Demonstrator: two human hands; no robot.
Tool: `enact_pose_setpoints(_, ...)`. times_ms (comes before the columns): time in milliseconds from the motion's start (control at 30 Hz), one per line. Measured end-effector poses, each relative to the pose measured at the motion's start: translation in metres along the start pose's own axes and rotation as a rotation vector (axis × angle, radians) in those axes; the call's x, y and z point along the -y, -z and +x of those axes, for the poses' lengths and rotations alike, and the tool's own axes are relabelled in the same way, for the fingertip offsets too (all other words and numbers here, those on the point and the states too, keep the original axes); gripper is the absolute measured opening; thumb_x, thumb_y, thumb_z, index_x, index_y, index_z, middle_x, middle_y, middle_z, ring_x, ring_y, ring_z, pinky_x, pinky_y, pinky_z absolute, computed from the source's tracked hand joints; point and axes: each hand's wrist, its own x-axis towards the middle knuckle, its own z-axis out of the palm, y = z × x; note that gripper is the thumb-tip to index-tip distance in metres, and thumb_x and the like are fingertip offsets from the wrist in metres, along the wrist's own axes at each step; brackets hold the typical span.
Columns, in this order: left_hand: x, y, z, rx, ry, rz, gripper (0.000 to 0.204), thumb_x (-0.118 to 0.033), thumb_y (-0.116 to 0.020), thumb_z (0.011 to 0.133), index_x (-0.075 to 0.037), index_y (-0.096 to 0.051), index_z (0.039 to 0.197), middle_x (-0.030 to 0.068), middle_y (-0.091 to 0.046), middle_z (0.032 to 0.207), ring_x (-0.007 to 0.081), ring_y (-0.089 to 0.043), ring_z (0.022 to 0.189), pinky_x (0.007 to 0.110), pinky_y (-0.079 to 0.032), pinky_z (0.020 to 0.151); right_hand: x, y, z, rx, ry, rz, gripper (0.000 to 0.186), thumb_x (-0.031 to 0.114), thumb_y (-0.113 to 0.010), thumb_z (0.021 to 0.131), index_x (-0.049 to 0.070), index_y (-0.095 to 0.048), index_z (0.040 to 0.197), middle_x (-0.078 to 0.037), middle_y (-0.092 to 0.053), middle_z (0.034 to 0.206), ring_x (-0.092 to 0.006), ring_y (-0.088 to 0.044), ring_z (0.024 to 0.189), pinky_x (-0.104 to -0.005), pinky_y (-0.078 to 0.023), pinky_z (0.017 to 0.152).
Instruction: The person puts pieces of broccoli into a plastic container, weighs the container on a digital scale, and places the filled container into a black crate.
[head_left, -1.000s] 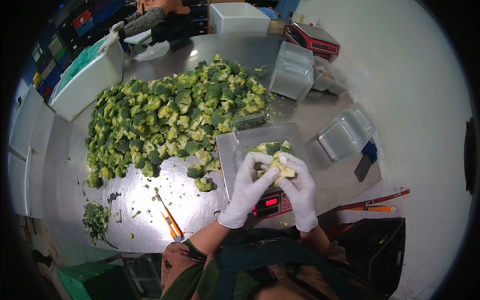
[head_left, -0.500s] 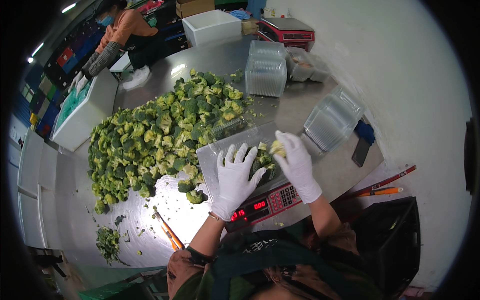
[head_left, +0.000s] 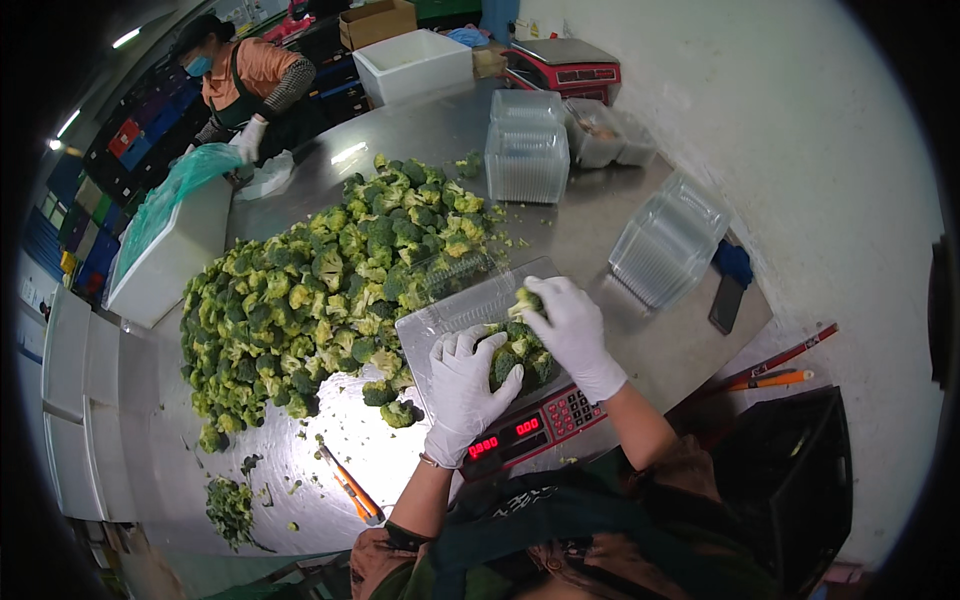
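On the red scale (head_left: 555,421), broccoli florets (head_left: 508,362) sit in a clear plastic container, which my hands partly cover. My left hand (head_left: 466,392), in a white glove, lies cupped along the left side of those florets, its thumb apart from the bent fingers. Above their far side, my gloved right hand (head_left: 575,335) pinches a single broccoli floret (head_left: 524,302) between thumb and fingers. Beyond the scale spreads a large broccoli heap (head_left: 330,270) on the metal table (head_left: 410,120).
Stacks of clear containers (head_left: 530,150) stand far right, another container stack (head_left: 670,240) nearer. A phone (head_left: 726,303) lies by the wall. An orange cutter (head_left: 350,485) lies left of my arm. Across the table, a co-worker (head_left: 250,90) handles a green plastic bag (head_left: 185,190) over a white box (head_left: 180,250).
My right hand has moved slightly left with a floret. My left hand's spread fingers have drawn together and bent. The co-worker has straightened up and lifted the green bag.
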Motion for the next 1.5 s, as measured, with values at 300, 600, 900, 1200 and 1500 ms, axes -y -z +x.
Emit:
enact_pose_setpoints(300, 0.007, -0.006, -0.004, -0.090, 0.048, -0.101, 0.049, -0.031, -0.077, 0.077, -0.012, -0.062, 0.119, 0.0135, -0.057, 0.111, 0.0341, -0.052, 0.111, 0.046, -0.037, 0.098, 0.005, -0.007, 0.005, 0.125, 0.095, 0.187, 0.020, 0.017, -0.071, 0.088, 0.008, -0.074, 0.106, -0.008, -0.067, 0.101, -0.0270, -0.067, 0.091, -0.0361, -0.055, 0.079)
enact_pose_setpoints(600, 0.005, -0.002, -0.001, -0.047, 0.045, 0.023, 0.075, -0.042, -0.079, 0.077, -0.009, -0.052, 0.139, 0.0140, -0.055, 0.127, 0.0336, -0.048, 0.123, 0.048, -0.034, 0.105, 0.003, -0.009, 0.012, 0.127, 0.130, 0.074, 0.013, 0.016, -0.073, 0.086, 0.005, -0.070, 0.092, -0.008, -0.067, 0.099, -0.0266, -0.067, 0.088, -0.0380, -0.054, 0.076)
enact_pose_setpoints(900, 0.006, -0.006, -0.002, 0.000, 0.048, 0.093, 0.083, -0.046, -0.078, 0.078, -0.010, -0.046, 0.145, 0.0134, -0.055, 0.132, 0.0328, -0.049, 0.124, 0.049, -0.033, 0.104, 0.012, -0.012, -0.007, 0.042, 0.113, 0.122, 0.011, 0.015, -0.073, 0.085, 0.009, -0.073, 0.093, -0.005, -0.067, 0.098, -0.0258, -0.065, 0.094, -0.0385, -0.054, 0.077)
enact_pose_setpoints(1200, 0.015, -0.001, -0.005, -0.053, -0.005, -0.114, 0.066, -0.050, -0.071, 0.084, -0.009, -0.058, 0.134, 0.0142, -0.056, 0.132, 0.0351, -0.047, 0.130, 0.051, -0.030, 0.111, -0.016, -0.025, 0.005, 0.112, 0.210, 0.077, 0.016, 0.019, -0.070, 0.088, 0.010, -0.075, 0.100, -0.005, -0.070, 0.107, -0.0263, -0.065, 0.098, -0.0395, -0.053, 0.082)
enact_pose_setpoints(1500, 0.054, 0.026, -0.051, -0.476, 0.382, -0.475, 0.022, -0.013, -0.055, 0.101, -0.005, -0.070, 0.116, 0.0087, -0.067, 0.111, 0.0226, -0.060, 0.113, 0.037, -0.045, 0.100, -0.006, 0.048, -0.012, 0.079, 0.121, 0.224, 0.033, 0.007, -0.074, 0.084, 0.012, -0.071, 0.116, -0.004, -0.068, 0.116, -0.0256, -0.062, 0.108, -0.0376, -0.047, 0.096)
